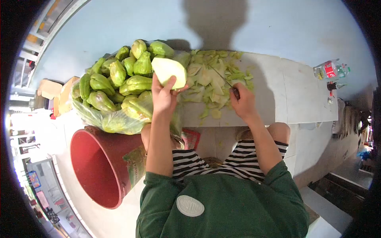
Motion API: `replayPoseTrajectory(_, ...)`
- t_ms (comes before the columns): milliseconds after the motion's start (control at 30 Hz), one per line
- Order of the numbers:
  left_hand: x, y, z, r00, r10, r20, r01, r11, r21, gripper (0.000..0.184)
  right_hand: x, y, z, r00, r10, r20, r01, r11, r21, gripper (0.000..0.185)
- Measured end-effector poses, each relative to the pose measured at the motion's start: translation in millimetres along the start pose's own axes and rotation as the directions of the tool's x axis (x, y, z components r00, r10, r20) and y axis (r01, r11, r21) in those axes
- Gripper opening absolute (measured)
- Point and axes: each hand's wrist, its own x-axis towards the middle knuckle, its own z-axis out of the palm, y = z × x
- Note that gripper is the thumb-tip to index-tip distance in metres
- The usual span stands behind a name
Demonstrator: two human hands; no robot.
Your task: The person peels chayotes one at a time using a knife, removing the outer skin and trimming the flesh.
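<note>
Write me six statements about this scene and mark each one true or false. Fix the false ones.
1. The left hand holds a pale peeled fruit. True.
2. The right hand is empty. False: the right hand grips a knife.
3. Peelings lie scattered on the tiled surface. True.
4. The red bucket is on the person's right. False: the red bucket is on the person's left.
5. The green fruits are heaped in a clear plastic bag. True.
6. The bottle with a red label is beside the red bucket. False: that bottle is at the far right, well away from the bucket.
</note>
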Motion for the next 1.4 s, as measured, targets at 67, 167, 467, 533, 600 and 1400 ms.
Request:
replayPoseTrajectory(67,-20,13,-3,0.998,0.045,-0.037,-0.043,0.997,0.061,0.048,-8,3,-13,0.999,0.019,-0.037,-0.020,0.999,-0.028,0.014)
replayPoseTrajectory(167,-62,52,-24,0.938,0.209,-0.277,-0.140,0.958,0.249,0.047,-21,13,-35,0.993,0.057,-0.106,-0.065,0.995,-0.072,0.014)
replayPoseTrajectory(467,-237,187,-193,0.513,0.633,-0.579,0.373,0.444,0.815,0.050,-48,42,-101,0.945,0.246,-0.216,-0.264,0.962,-0.062,0.017)
replayPoseTrajectory(533,-259,190,-263,0.591,0.603,-0.536,0.512,0.233,0.827,0.048,-53,43,-109,0.939,0.276,-0.207,-0.291,0.955,-0.048,0.018)
replayPoseTrajectory(600,-279,183,-312,0.824,0.478,-0.304,0.449,-0.224,0.865,0.043,-58,43,-113,0.926,0.302,-0.226,-0.320,0.946,-0.050,0.019)
replayPoseTrajectory(1400,-17,120,-121,0.960,0.263,-0.093,0.112,-0.060,0.992,0.048,-57,24,-118,0.955,0.296,0.001,-0.295,0.953,-0.071,0.038)
